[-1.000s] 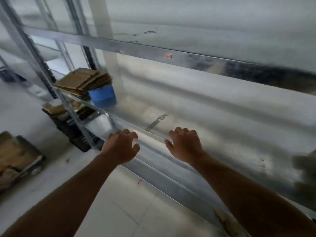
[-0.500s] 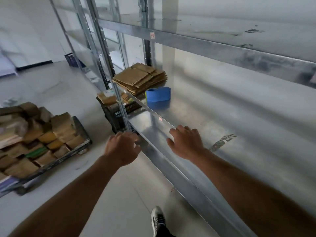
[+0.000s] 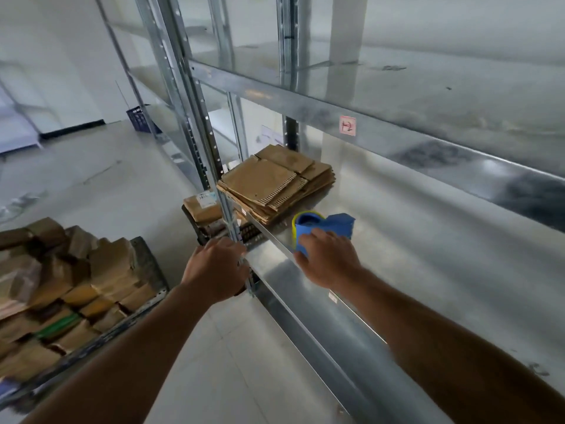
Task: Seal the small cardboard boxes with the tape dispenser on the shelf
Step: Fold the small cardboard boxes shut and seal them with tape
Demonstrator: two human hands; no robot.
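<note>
A blue tape dispenser (image 3: 337, 225) with a yellow-edged roll lies on the middle metal shelf (image 3: 412, 240), near its left end. My right hand (image 3: 328, 260) reaches onto the shelf and its fingers curl over the near side of the dispenser. Just behind it rests a stack of flattened brown cardboard boxes (image 3: 275, 185). My left hand (image 3: 215, 267) is at the shelf's front upright (image 3: 195, 123), with its fingers curled round the post.
A low cart (image 3: 146, 264) piled with several small cardboard boxes stands on the floor at the left. A black crate (image 3: 201, 231) with parcels sits under the shelf end. A blue crate (image 3: 139, 117) is far back. An upper shelf (image 3: 305, 108) overhangs.
The view has swung left along the shelf. My right hand left the shelf edge and reached the tape dispenser. My left hand moved to the upright.
</note>
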